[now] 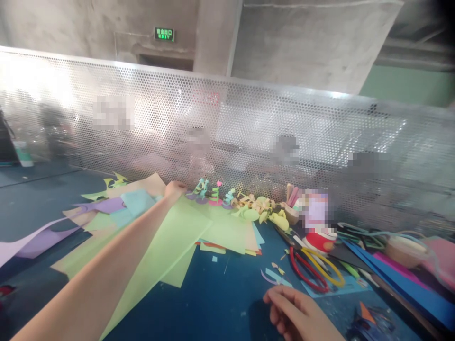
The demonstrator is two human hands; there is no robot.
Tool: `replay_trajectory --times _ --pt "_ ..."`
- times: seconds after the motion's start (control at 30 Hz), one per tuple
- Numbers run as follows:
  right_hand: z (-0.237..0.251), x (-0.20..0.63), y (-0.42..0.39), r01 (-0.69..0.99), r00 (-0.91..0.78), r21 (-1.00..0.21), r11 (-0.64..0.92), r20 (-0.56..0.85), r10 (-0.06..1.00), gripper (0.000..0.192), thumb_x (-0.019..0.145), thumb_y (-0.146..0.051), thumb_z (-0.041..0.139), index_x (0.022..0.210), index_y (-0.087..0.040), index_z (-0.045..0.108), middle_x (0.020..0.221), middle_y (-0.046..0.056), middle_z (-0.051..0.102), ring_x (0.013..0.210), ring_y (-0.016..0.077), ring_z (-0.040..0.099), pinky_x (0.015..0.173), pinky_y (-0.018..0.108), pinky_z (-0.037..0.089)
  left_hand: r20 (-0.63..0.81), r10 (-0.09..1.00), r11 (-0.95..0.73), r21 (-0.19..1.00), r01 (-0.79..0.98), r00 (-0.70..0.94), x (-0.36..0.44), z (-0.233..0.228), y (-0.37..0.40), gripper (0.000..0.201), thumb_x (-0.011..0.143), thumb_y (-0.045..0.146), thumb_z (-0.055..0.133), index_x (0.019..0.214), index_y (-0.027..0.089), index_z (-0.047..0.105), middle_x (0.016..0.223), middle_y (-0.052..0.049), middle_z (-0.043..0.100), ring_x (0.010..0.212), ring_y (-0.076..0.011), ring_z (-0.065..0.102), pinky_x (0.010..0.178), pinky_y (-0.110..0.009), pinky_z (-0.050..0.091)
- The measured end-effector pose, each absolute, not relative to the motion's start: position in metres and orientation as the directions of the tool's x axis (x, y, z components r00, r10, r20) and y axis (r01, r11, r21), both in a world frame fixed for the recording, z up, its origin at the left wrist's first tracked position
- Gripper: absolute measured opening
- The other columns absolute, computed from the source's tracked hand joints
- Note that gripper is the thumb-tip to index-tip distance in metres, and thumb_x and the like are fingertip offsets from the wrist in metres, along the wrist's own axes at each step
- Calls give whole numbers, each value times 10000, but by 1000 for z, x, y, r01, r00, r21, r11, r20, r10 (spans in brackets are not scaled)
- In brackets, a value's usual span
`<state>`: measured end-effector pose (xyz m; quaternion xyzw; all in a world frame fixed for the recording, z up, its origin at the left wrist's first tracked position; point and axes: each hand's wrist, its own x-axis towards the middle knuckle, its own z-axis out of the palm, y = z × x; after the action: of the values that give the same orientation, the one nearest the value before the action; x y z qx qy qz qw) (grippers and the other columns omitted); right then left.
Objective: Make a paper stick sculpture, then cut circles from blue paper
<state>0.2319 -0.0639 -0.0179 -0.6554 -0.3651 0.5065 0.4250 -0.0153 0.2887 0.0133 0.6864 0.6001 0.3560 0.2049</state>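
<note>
My left hand (176, 188) reaches far forward over the papers, its fingers bent together beside a small spiral paper craft (201, 187) on a purple paper disc. What the fingertips hold, if anything, is hidden. To the right of that craft stand a green spiral paper craft with a pink top (216, 193) and a light-blue spiral paper craft (229, 197). Beneath my left forearm lie light-green paper sheets (167, 241). My right hand (295, 310) is low over the table with fingers curled and nothing visible in them, near a curved purple paper strip (268, 277).
Scissors with red handles (309, 279) and yellow-handled scissors (329, 270) lie by a red-and-white tape roll (322, 240). A perforated metal panel (149, 123) closes off the back. Cut paper scraps (256, 208) pile along it. Purple paper (53, 239) lies left; blue sheets (401, 279) lie right.
</note>
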Motion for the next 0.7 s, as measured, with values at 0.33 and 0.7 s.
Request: replay_trajectory --times 0.33,0.7 --pt "-18 233 -70 32 165 -946 -323 -313 935 431 623 -566 659 708 -146 611 521 -17 565 434 65 483 398 159 341 208 964 -247 481 841 164 -23 17 270 293 867 304 518 1120 159 538 1142 -72 550 967 -214 566 798 -386 490" --pt "-18 232 -73 58 176 -946 -319 -305 936 397 622 -539 652 708 -153 620 543 -10 573 461 82 505 413 170 364 205 967 -205 258 944 154 -36 5 275 309 871 299 514 1141 151 517 1138 -85 548 960 -204 569 799 -401 490"
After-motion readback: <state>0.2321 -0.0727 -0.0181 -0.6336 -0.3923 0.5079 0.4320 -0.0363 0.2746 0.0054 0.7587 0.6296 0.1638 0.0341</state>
